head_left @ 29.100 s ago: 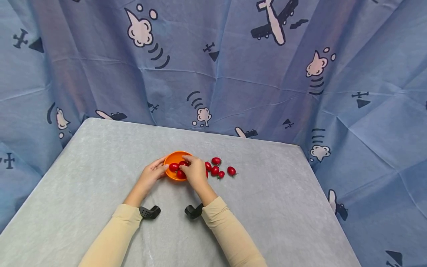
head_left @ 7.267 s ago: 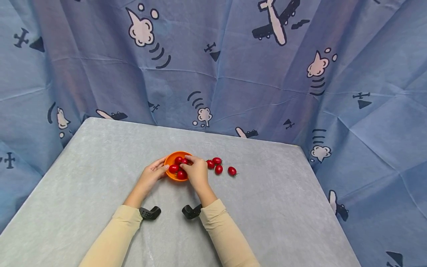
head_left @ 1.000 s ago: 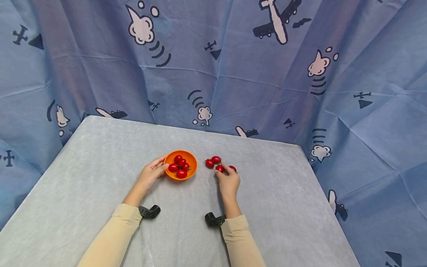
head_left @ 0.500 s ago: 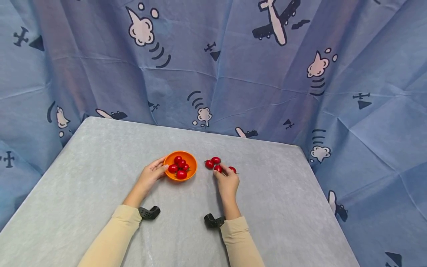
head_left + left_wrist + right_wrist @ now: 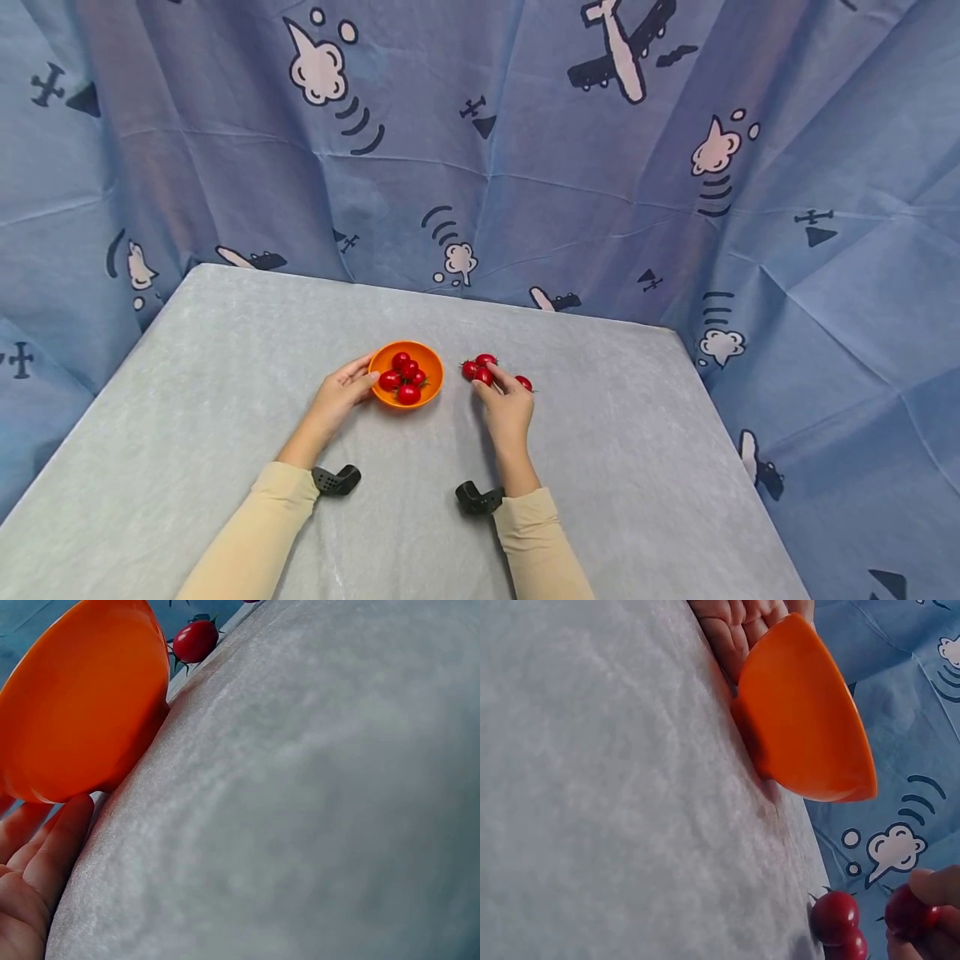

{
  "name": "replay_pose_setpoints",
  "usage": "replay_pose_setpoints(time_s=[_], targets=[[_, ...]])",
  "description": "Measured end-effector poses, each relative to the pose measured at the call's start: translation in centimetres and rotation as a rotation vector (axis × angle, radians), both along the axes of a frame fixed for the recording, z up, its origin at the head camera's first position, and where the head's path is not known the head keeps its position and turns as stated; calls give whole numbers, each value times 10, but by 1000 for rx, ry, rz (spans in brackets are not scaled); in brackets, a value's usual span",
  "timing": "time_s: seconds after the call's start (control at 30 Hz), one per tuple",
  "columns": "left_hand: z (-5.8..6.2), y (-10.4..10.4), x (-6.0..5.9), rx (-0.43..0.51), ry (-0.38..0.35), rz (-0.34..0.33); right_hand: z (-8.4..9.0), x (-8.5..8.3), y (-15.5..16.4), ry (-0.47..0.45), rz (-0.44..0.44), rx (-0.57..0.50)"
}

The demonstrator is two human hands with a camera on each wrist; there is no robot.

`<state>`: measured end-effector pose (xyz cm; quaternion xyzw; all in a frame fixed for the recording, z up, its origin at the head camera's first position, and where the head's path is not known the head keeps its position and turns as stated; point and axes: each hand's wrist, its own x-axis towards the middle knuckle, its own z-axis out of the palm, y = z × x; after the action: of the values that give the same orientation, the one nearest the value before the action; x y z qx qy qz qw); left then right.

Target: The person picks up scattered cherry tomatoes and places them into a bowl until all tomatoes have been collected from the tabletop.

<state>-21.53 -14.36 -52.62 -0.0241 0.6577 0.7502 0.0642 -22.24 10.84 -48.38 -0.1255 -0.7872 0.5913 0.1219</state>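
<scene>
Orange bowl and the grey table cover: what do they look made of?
The orange bowl looks like moulded plastic: uniform colour, smooth wall, soft satin sheen, thin rim. It could be melamine. The table cover looks like a non-woven or felt-like fabric: matte grey, faintly fuzzy, mottled texture, with slight wrinkles. The left hand touches the bowl's side.

You see the round orange plastic bowl (image 5: 407, 384) left of the loose red cherry tomatoes (image 5: 477, 367), both mid-table (image 5: 225, 350).

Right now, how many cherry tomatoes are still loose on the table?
4 visible: two tomatoes lie right of the orange bowl, one is pinched by the right hand, and one sits beyond its fingers. More may be hidden behind it.
</scene>
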Motion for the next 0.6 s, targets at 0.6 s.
replay_pose_setpoints(time_s=[0.6], targets=[[0,2,1,-9,-6,11,7,2,-6,72,53,-59]])
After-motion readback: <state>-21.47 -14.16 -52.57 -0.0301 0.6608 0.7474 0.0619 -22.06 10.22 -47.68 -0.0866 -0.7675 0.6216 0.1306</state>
